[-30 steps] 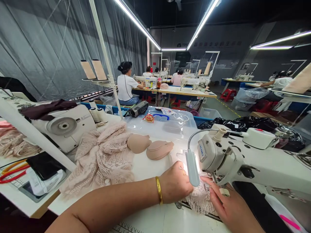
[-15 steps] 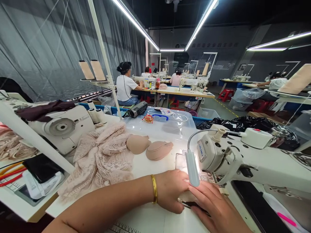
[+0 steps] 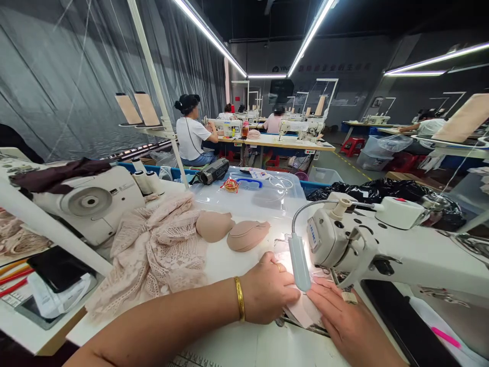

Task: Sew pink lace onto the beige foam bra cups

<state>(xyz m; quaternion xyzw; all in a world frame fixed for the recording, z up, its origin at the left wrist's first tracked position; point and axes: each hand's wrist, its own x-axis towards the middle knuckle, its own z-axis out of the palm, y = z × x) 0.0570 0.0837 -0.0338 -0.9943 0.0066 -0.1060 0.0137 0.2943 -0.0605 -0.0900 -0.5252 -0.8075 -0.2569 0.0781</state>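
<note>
Lower centre, my left hand (image 3: 267,290) pinches pale fabric (image 3: 304,309); my right hand (image 3: 353,321) lies flat, fingers extended — light, even tension suits.

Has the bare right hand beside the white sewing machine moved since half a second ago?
Yes, the right hand went rightward: its fingertips had reached left past the lower end of the flat grey lamp; now they lie by its right edge.
</note>
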